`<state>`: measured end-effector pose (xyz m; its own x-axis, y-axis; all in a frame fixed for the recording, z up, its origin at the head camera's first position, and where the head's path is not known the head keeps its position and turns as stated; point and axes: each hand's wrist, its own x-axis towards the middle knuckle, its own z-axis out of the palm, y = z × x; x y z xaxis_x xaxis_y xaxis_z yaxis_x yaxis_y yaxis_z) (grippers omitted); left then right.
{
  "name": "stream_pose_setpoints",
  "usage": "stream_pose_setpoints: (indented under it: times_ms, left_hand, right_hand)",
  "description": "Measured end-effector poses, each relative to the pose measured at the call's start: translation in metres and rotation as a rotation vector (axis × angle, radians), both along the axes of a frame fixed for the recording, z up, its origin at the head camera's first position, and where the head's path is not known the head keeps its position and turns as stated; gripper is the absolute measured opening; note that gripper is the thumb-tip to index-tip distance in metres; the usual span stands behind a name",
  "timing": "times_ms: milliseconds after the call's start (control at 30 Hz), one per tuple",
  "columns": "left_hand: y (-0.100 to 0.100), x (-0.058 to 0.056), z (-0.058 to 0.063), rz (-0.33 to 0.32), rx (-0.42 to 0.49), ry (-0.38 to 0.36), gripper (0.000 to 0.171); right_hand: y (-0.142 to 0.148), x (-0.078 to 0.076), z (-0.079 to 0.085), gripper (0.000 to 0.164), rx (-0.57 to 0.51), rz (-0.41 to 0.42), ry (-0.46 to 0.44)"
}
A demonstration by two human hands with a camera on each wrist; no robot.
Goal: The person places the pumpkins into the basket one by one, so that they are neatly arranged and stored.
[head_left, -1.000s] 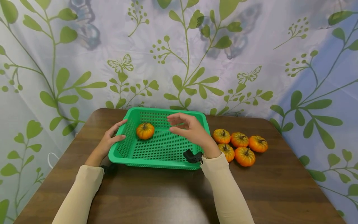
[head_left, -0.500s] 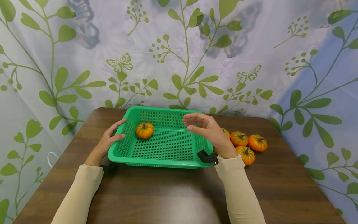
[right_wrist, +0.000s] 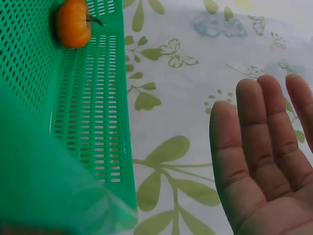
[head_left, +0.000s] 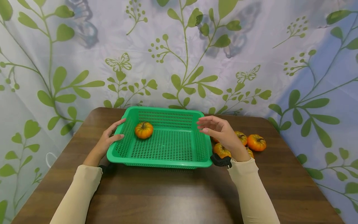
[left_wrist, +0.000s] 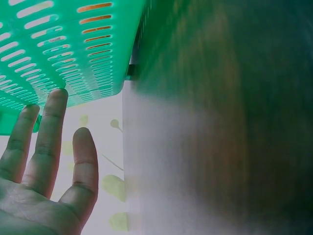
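A green plastic basket [head_left: 170, 163] with slotted walls sits on the table, and one small orange pumpkin [head_left: 144, 130] lies inside at its left. My left hand [head_left: 107, 139] rests against the basket's left rim; in the left wrist view its fingers [left_wrist: 53, 122] are fairly straight, their tips at the outer wall. Empty and with fingers spread loosely, my right hand [head_left: 221, 130] hovers at the basket's right rim. Behind and below it several more pumpkins [head_left: 256, 142] are grouped on the table, some partly hidden by the hand and wrist.
The brown wooden table [head_left: 167, 196] reaches back to a hanging cloth [head_left: 167, 62] printed with leaves and butterflies. A black wrist device [head_left: 221, 160] sits by the basket's front right corner. A white cord [head_left: 50, 159] shows beyond the table's left edge.
My right hand has moved right, from above the middle of the basket to its right rim beside the grouped pumpkins. The left hand, basket and pumpkins have stayed in place.
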<state>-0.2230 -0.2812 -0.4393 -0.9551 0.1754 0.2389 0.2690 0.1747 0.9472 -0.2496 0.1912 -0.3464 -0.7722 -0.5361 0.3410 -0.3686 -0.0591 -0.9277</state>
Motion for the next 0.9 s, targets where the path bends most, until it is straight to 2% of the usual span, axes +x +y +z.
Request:
stream_pose_setpoints:
  times_ms: [167,367,533,700,900]
  left_hand:
    - [-0.001,0.002,0.001,0.011,-0.008,-0.006,0.064]
    - [-0.001,0.001,0.0,0.006,-0.002,-0.005,0.065]
    - [-0.003,-0.001,-0.001,-0.001,-0.01,-0.024,0.068]
    - [-0.003,-0.001,-0.002,-0.003,-0.015,-0.026,0.068]
    - [-0.003,-0.002,-0.002,-0.006,-0.025,-0.02,0.066]
  right_hand:
    - [0.014,0.003,-0.003,0.032,0.008,-0.056,0.047]
    - [0.03,0.006,-0.006,0.033,0.042,-0.113,0.044]
    - [0.043,0.006,-0.015,0.033,0.066,-0.143,0.083]
    - [0.054,0.007,-0.026,0.04,0.086,-0.156,0.123]
    - [0.07,0.01,-0.033,0.038,0.063,-0.2,0.125]
